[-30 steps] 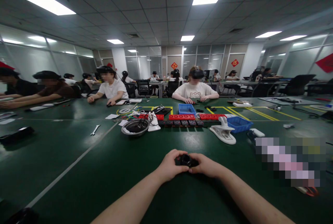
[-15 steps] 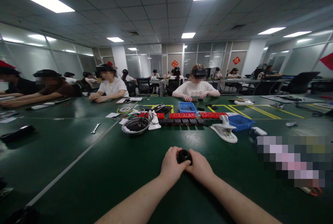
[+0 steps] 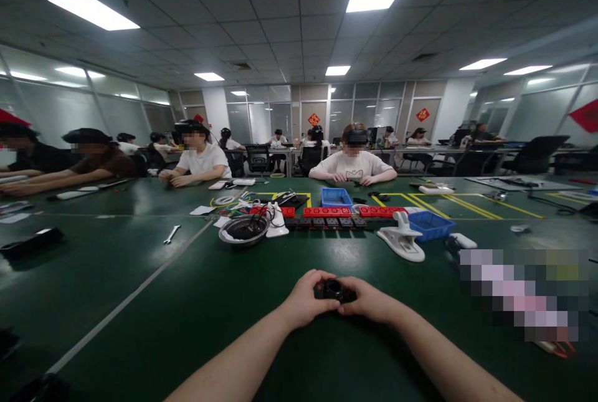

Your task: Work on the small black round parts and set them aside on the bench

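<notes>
A small black rounded object with a round opening on top (image 3: 333,289) sits between my two hands, low over the green table (image 3: 224,302). My left hand (image 3: 306,298) is closed around its left side, thumb at the near edge. From the right, my right hand (image 3: 367,299) grips it too, with fingertips at the back and thumb in front. Its exact kind cannot be made out, and the fingers cover much of its sides.
Ahead stand a metal bowl (image 3: 243,230) with black parts, a white clamp-like stand (image 3: 402,239), a blue tray (image 3: 430,225) and red socket strips (image 3: 327,211). A wrench (image 3: 172,235) lies left. Across the table a person in a white shirt (image 3: 354,165) works.
My right hand has shifted a little to the right and turned, showing more of the black object's right side. The whole view has tipped slightly upward.
</notes>
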`<state>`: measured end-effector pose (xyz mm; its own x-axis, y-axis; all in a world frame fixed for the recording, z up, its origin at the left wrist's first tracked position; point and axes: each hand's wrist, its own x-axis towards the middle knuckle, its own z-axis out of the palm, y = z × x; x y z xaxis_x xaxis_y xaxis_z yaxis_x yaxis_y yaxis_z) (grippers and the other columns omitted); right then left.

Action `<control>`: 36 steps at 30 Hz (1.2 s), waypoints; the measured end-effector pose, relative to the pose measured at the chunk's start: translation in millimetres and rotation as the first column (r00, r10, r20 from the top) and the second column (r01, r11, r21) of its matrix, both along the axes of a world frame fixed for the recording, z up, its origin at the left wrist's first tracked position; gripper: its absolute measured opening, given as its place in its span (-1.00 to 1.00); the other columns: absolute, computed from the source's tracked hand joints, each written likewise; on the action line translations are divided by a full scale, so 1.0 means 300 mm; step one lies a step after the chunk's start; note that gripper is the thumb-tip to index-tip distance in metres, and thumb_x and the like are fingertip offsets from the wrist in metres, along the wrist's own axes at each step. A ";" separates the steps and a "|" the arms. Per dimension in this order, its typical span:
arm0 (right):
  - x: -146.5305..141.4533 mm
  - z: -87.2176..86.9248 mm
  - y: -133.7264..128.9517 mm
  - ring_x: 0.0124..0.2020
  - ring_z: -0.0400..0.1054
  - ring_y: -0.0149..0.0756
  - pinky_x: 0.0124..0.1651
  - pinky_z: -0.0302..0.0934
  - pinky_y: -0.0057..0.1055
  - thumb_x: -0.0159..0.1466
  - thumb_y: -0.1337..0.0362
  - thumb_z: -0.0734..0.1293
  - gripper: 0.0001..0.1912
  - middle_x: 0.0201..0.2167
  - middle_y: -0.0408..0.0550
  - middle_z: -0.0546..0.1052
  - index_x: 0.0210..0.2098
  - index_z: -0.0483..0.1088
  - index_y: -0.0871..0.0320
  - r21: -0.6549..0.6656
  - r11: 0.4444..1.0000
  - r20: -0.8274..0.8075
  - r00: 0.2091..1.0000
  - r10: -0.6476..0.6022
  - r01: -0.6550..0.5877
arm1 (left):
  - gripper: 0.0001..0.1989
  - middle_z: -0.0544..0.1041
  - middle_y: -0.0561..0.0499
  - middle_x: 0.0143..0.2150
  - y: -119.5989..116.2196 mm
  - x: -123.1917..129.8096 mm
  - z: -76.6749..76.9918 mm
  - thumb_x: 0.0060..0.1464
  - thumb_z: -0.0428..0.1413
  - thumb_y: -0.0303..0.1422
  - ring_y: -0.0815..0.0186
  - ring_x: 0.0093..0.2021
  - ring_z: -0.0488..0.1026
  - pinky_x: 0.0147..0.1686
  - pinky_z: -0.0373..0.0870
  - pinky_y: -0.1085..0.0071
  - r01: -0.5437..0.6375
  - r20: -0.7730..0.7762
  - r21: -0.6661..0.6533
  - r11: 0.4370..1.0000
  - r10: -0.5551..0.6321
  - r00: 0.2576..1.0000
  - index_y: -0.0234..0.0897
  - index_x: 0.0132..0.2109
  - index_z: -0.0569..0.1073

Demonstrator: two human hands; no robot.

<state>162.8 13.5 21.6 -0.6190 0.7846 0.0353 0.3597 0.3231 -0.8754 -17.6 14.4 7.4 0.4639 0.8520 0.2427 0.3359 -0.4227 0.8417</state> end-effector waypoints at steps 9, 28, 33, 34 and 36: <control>0.015 -0.014 0.014 -0.27 0.28 -0.26 -0.20 0.14 -0.36 -0.02 0.38 0.29 -0.67 -0.30 -0.11 0.43 -0.22 0.33 0.20 -0.077 0.996 -0.019 0.999 0.051 -0.052 | -0.56 0.30 0.02 -0.23 0.002 0.000 -0.003 -0.25 0.21 -0.35 0.31 -0.28 0.27 -0.29 0.22 0.43 0.004 -0.006 -0.017 1.000 -0.004 1.000 -0.23 -0.12 0.35; -0.080 -0.075 -0.017 -0.38 0.24 -0.27 -0.37 0.04 -0.43 -0.10 0.14 0.35 -0.66 -0.43 -0.06 0.37 -0.40 0.23 0.19 0.445 0.835 0.315 0.816 -0.484 0.324 | -0.62 0.31 0.04 -0.30 -0.025 0.049 -0.028 -0.32 0.23 -0.36 0.28 -0.27 0.27 -0.27 0.20 0.40 -0.325 -0.043 0.095 0.941 0.330 0.943 -0.25 -0.26 0.33; -0.041 -0.037 -0.017 -0.13 0.19 -0.13 -0.09 0.05 -0.27 -0.18 0.13 0.41 -0.28 -0.14 0.00 0.32 -0.04 0.16 0.14 0.357 0.914 0.180 0.946 -0.268 0.192 | -0.63 0.32 0.03 -0.25 0.000 0.020 -0.017 -0.28 0.21 -0.44 0.31 -0.25 0.28 -0.25 0.22 0.41 -0.132 0.029 -0.013 0.991 0.133 0.991 -0.25 -0.21 0.36; -0.030 -0.028 -0.013 -0.10 0.18 -0.13 -0.06 0.04 -0.25 -0.17 0.15 0.41 -0.27 -0.11 0.00 0.31 -0.02 0.15 0.14 0.312 0.938 0.157 0.966 -0.206 0.149 | -0.62 0.33 0.03 -0.23 0.001 0.015 -0.014 -0.26 0.20 -0.44 0.30 -0.24 0.28 -0.24 0.21 0.41 -0.097 0.041 -0.028 0.995 0.098 0.994 -0.25 -0.19 0.36; -0.010 -0.009 -0.007 -0.11 0.20 -0.14 -0.06 0.06 -0.26 -0.11 0.22 0.38 -0.39 -0.13 -0.02 0.34 -0.06 0.21 0.16 0.193 0.979 0.121 0.989 -0.087 0.062 | -0.61 0.32 0.02 -0.21 -0.001 0.008 -0.005 -0.24 0.20 -0.43 0.30 -0.21 0.28 -0.21 0.21 0.41 -0.046 0.045 -0.033 0.998 0.048 0.998 -0.24 -0.17 0.36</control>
